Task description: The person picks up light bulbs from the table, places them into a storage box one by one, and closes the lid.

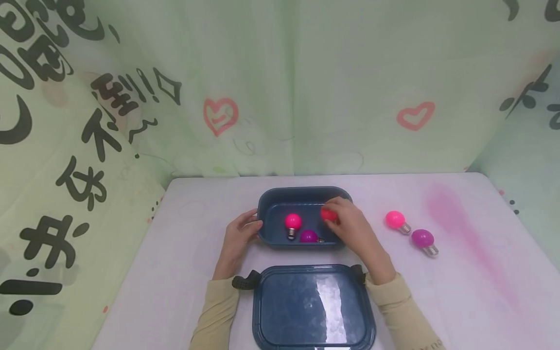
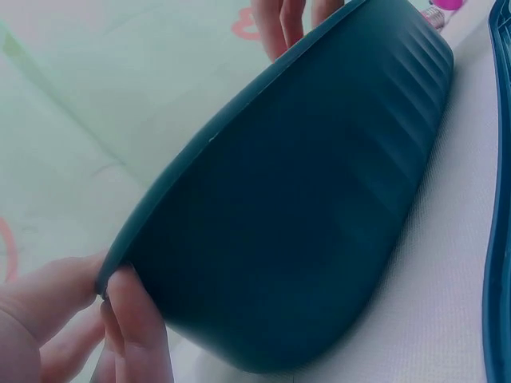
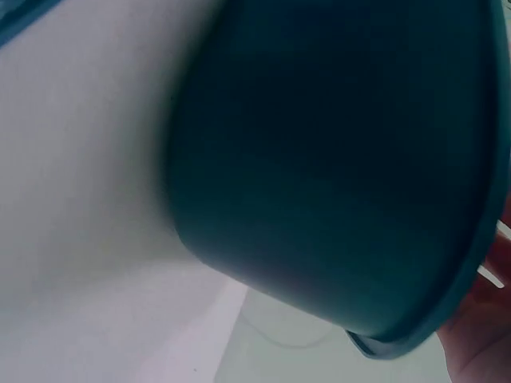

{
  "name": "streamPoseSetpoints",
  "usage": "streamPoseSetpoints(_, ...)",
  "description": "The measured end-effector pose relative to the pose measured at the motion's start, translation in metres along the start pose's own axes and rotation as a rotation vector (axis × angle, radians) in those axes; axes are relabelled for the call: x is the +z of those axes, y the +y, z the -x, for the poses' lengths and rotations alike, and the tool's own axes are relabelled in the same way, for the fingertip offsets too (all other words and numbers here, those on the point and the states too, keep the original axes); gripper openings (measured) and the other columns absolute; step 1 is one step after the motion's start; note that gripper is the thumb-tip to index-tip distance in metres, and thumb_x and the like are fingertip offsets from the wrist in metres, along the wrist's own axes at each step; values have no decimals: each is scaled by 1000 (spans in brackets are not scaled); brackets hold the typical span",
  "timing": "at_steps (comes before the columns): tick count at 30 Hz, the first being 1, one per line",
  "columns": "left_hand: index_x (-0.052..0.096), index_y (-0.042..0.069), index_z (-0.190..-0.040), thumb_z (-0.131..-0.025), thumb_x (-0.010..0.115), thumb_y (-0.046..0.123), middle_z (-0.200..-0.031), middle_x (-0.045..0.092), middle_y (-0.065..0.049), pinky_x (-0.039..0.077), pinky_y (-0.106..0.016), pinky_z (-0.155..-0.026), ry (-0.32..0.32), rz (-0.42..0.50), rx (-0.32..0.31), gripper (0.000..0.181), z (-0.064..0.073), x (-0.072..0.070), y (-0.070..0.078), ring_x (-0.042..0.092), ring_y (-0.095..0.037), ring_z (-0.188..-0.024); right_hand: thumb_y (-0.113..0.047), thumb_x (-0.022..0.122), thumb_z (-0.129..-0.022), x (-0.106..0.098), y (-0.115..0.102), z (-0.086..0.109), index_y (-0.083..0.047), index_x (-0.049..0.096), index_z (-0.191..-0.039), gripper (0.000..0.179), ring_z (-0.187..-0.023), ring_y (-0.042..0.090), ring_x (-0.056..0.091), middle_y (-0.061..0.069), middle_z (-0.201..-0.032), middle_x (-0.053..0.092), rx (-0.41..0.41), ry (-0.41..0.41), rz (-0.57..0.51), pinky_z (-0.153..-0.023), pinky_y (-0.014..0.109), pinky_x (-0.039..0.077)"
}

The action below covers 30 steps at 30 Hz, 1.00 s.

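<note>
A dark blue rectangular box [image 1: 271, 194] stands on the table. In the left wrist view, my left hand [image 2: 128, 327] pinches the rim at one end, thumb and fingers on either side. Seen from the head, that hand [image 1: 238, 238] is at the box's left end. Over the right end, my right hand [image 1: 354, 231] holds a red light bulb [image 1: 328, 214] by its fingertips; its base is hidden. Inside the box lie a pink light bulb [image 1: 292, 221] and a purple light bulb [image 1: 308, 236], the latter partly behind the near wall. In the right wrist view the box wall [image 3: 335, 175] covers most of the work.
To the right of the box, another pink bulb [image 1: 395, 219] and another purple bulb [image 1: 423, 238] lie on the white table [image 1: 175, 291]. A dark blue lid [image 1: 302, 306] lies between the forearms, close in front of the box. A printed curtain [image 1: 306, 97] hangs behind the table.
</note>
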<state>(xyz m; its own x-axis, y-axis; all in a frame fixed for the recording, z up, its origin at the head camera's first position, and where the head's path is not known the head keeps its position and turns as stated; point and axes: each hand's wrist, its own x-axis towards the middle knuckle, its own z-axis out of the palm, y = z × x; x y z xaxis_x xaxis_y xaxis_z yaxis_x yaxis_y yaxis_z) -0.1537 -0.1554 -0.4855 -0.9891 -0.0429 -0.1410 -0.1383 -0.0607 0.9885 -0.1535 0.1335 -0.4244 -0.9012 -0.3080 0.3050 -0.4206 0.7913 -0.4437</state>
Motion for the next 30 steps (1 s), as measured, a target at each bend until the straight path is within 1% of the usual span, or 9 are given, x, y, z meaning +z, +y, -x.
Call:
streamPoseSetpoints(5, 64, 11, -130, -89, 73, 11, -120, 63, -15, 55, -26, -74, -12, 11, -2, 42, 1, 0, 0, 66, -20, -94, 0, 80, -77, 8, 1, 0, 3, 71, -105, 29, -104, 35, 63, 18, -110, 67, -16, -6, 12, -92, 48, 53)
streamPoseSetpoints(10, 63, 11, -132, -90, 73, 13, -121, 63, -15, 54, -26, -75, -16, 4, -8, 43, 1, -1, 0, 65, -21, -100, 0, 81, -77, 15, 1, 0, 2, 71, -106, 31, -105, 34, 63, 18, -110, 67, -9, -18, 19, -94, 48, 53)
streamPoseSetpoints(16, 62, 12, -134, -90, 74, 16, -124, 62, -16, 54, -25, -77, -20, -8, -19, 46, 1, -2, 0, 64, -22, -102, 0, 82, -76, 20, 1, 1, 1, 72, -105, 31, -104, 34, 63, 17, -109, 67, -2, -21, 23, -93, 47, 53)
streamPoseSetpoints(21, 59, 9, -137, -90, 73, 14, -127, 61, -16, 54, -25, -78, -36, -14, -36, 49, 0, -3, 1, 63, -20, -103, -1, 82, -77, 22, 0, 0, 1, 72, -105, 31, -105, 33, 64, 16, -110, 67, 12, -35, 24, -94, 47, 53)
streamPoseSetpoints(24, 58, 6, -137, -91, 72, 10, -126, 61, -18, 54, -26, -77, -47, -8, -39, 48, 6, -2, 11, 63, -22, -102, -1, 83, -77, 23, -2, 0, 1, 72, -106, 31, -106, 33, 64, 16, -110, 67, 17, -45, 32, -95, 47, 53)
streamPoseSetpoints(26, 58, 3, -136, -91, 70, 8, -125, 61, -20, 54, -26, -77, -51, -8, -27, 47, 11, -1, 18, 64, -20, -99, -1, 83, -77, 23, -2, 0, 0, 72, -106, 32, -107, 33, 64, 15, -110, 68, 15, -50, 38, -95, 47, 53)
streamPoseSetpoints(28, 58, 4, -136, -91, 71, 9, -125, 61, -20, 54, -26, -77, -45, -6, -21, 47, 11, -1, 17, 64, -17, -97, -1, 83, -77, 23, -3, 0, 0, 72, -106, 32, -107, 32, 64, 15, -110, 68, 13, -53, 43, -95, 47, 53)
streamPoseSetpoints(30, 59, 6, -135, -90, 73, 12, -124, 61, -19, 54, -25, -77, -33, -11, -11, 47, 9, -2, 11, 64, -15, -96, 0, 83, -76, 23, -3, 1, 0, 72, -106, 32, -107, 32, 64, 15, -110, 68, 11, -54, 45, -95, 47, 53)
